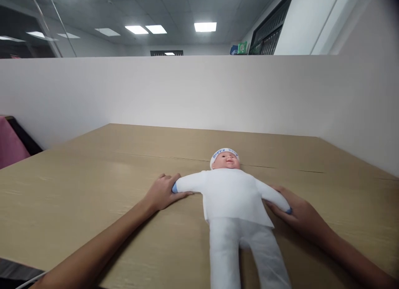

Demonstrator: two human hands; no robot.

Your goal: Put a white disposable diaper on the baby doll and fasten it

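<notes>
A baby doll in a white shirt, white trousers and a white headband lies on its back on the wooden table, head away from me, arms spread. My left hand grips the end of the doll's arm on the left, fingers wrapped around the sleeve cuff. My right hand lies under and around the end of the doll's other arm, fingers closed on the cuff. The doll's legs run toward the bottom edge of the view.
White partition walls close off the table at the back and on the right. A pink object sits beyond the table's left edge. A thin white cable shows at the bottom left corner.
</notes>
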